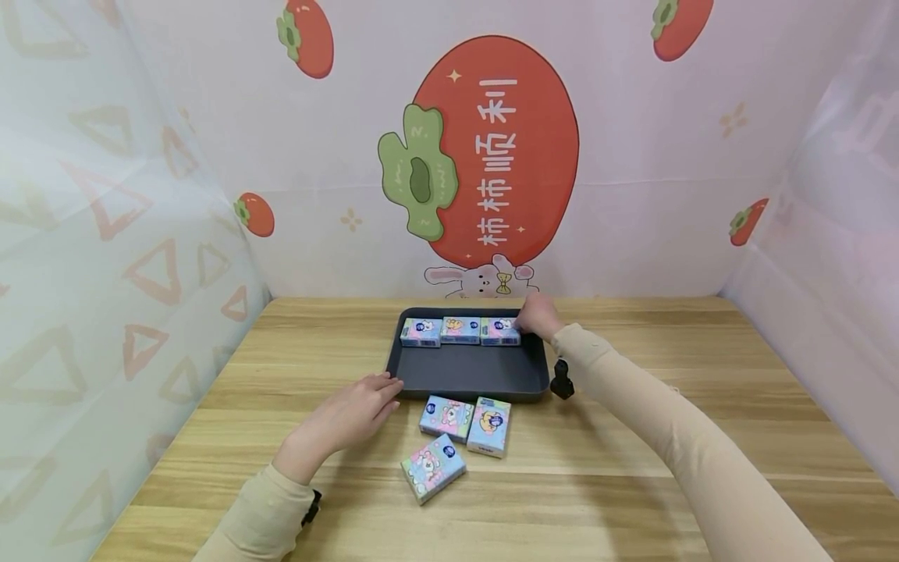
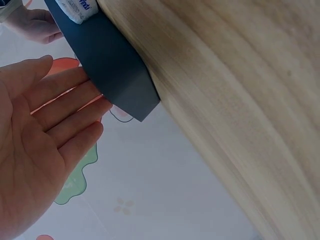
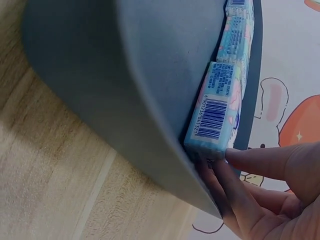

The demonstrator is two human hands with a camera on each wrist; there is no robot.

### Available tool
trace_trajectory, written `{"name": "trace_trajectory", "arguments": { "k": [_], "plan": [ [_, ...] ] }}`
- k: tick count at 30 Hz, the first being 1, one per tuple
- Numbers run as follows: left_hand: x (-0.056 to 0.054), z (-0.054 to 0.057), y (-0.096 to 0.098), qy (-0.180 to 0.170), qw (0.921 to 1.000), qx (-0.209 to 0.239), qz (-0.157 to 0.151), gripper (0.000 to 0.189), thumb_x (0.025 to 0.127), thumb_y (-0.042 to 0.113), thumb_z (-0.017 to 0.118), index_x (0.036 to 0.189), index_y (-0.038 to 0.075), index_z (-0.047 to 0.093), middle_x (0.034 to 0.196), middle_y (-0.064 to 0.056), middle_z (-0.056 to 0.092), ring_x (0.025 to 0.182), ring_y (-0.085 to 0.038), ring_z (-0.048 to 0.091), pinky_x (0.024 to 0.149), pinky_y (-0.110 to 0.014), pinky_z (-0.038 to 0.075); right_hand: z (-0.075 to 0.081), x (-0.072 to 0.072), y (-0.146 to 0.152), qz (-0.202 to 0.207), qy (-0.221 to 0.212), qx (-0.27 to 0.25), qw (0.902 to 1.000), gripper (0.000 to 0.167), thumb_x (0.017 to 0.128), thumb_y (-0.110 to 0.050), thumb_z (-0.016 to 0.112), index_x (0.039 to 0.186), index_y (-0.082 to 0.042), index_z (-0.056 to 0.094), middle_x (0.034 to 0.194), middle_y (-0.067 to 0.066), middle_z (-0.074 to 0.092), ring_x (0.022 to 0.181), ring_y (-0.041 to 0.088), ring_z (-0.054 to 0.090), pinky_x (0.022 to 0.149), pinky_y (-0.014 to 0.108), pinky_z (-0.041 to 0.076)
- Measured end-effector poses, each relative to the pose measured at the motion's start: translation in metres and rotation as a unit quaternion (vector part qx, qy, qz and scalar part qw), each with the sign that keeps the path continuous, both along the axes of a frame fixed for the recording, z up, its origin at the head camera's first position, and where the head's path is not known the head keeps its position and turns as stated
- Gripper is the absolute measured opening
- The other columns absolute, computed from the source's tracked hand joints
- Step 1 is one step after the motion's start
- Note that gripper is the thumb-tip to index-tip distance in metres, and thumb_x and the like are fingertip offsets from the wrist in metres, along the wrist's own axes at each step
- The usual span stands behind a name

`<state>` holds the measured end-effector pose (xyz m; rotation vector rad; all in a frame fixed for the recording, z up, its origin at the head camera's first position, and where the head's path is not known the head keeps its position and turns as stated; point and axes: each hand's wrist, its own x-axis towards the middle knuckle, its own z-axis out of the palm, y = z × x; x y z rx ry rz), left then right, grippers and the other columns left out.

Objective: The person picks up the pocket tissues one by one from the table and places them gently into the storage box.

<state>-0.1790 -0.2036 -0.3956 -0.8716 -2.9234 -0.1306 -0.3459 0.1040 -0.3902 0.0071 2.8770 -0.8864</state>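
Note:
A dark grey tray (image 1: 469, 371) lies on the table with a row of tissue packs along its back wall. My left hand (image 1: 354, 414) touches the tray's front left corner with its fingertips; in the left wrist view its fingers are straight, palm showing. My right hand (image 1: 539, 316) reaches over the tray's right back corner. In the right wrist view, its fingertips press at the barcoded end of the rightmost tissue pack (image 3: 212, 110). To the left of it sit the middle tissue pack (image 1: 460, 329) and the left tissue pack (image 1: 420, 332).
In front of the tray three more tissue packs lie on the wooden table (image 1: 597, 499): one crosswise (image 1: 446, 417), one lengthwise (image 1: 489, 427) and one tilted nearest me (image 1: 433, 468). A printed cloth (image 1: 632, 234) hangs behind the table's back edge.

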Motion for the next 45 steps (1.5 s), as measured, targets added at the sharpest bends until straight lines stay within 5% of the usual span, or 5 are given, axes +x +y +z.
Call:
{"name": "trace_trajectory", "arguments": {
  "k": [10, 18, 29, 45],
  "plan": [
    [0.001, 0.000, 0.000, -0.016, 0.9998, 0.003, 0.007, 0.035, 0.096, 0.021, 0.056, 0.123, 0.000, 0.062, 0.127, -0.019, 0.060, 0.119, -0.032, 0.056, 0.099, -0.046, 0.049, -0.001, 0.003, 0.005, 0.006, -0.010, -0.015, 0.9998, 0.014, 0.086, -0.010, 0.066, 0.085, 0.003, 0.073, 0.068, 0.009, 0.066, 0.065, 0.021, 0.062, 0.054, 0.022, 0.051],
    [0.001, -0.002, 0.000, -0.011, 0.9999, 0.005, 0.004, 0.035, 0.095, 0.020, 0.056, 0.122, -0.002, 0.062, 0.126, -0.020, 0.060, 0.119, -0.034, 0.056, 0.099, -0.047, 0.049, 0.006, 0.014, 0.006, 0.008, 0.002, -0.020, 0.9998, 0.021, 0.091, -0.012, 0.059, 0.103, 0.002, 0.070, 0.092, 0.016, 0.069, 0.075, 0.021, 0.064, 0.074, 0.032, 0.060],
    [0.000, 0.000, 0.001, -0.017, 0.9998, 0.001, 0.011, 0.035, 0.096, 0.021, 0.056, 0.123, -0.001, 0.061, 0.128, -0.020, 0.058, 0.121, -0.033, 0.055, 0.100, -0.047, 0.048, 0.011, 0.029, 0.007, 0.054, 0.043, -0.012, 0.9975, 0.024, 0.092, -0.017, 0.060, 0.107, -0.001, 0.070, 0.103, 0.017, 0.068, 0.083, 0.024, 0.061, 0.079, 0.036, 0.059],
    [-0.001, -0.001, 0.000, -0.014, 0.9998, -0.007, 0.013, 0.036, 0.096, 0.022, 0.055, 0.124, -0.001, 0.061, 0.128, -0.020, 0.058, 0.122, -0.033, 0.054, 0.101, -0.046, 0.048, 0.020, 0.059, 0.001, 0.091, 0.077, 0.016, 0.9928, 0.020, 0.090, -0.022, 0.063, 0.099, -0.006, 0.071, 0.091, 0.009, 0.067, 0.077, 0.020, 0.058, 0.061, 0.026, 0.053]
  ]
}}
